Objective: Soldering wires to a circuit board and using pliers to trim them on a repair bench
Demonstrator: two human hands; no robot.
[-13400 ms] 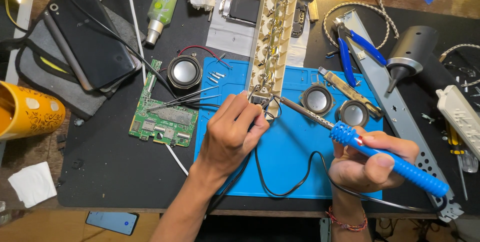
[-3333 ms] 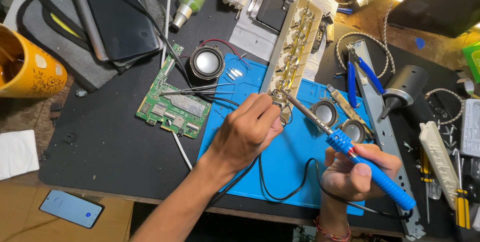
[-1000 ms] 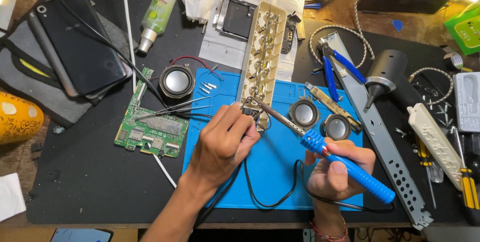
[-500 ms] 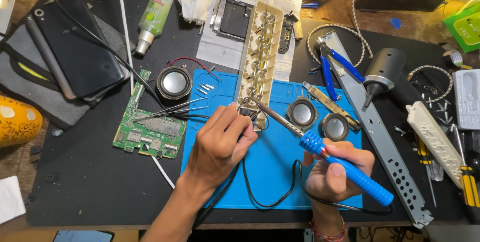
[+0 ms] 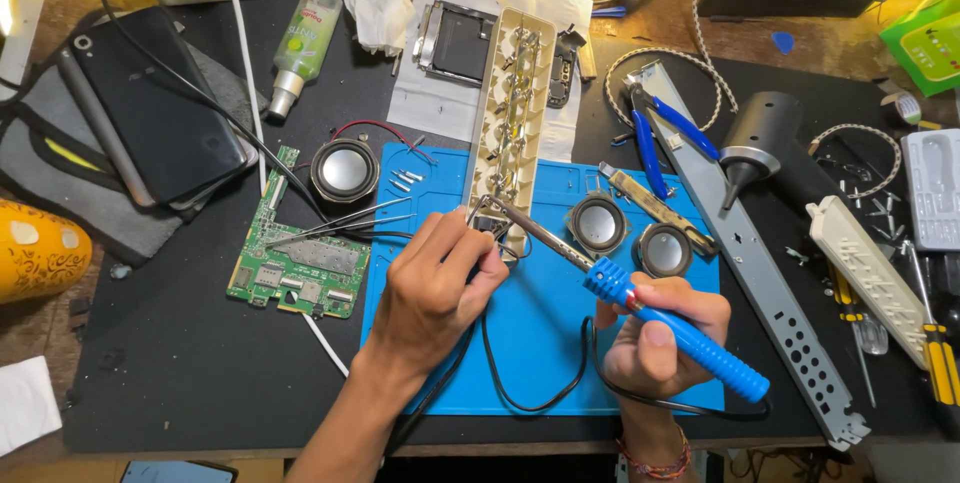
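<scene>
The left hand (image 5: 430, 293) pinches a black wire (image 5: 520, 398) with its fingers. The right hand (image 5: 655, 333) grips a blue soldering iron (image 5: 640, 303) over a blue mat (image 5: 545, 343) on the dark surface (image 5: 180, 383). A green bottle (image 5: 298, 43) lies farther up; a green box (image 5: 925, 38) sits top right.

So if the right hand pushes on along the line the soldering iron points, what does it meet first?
The right hand aims the blue soldering iron up-left. Its tip already sits by the left hand's fingertips at the beige strip's lower end, so probably those, though depth is unclear.
</scene>
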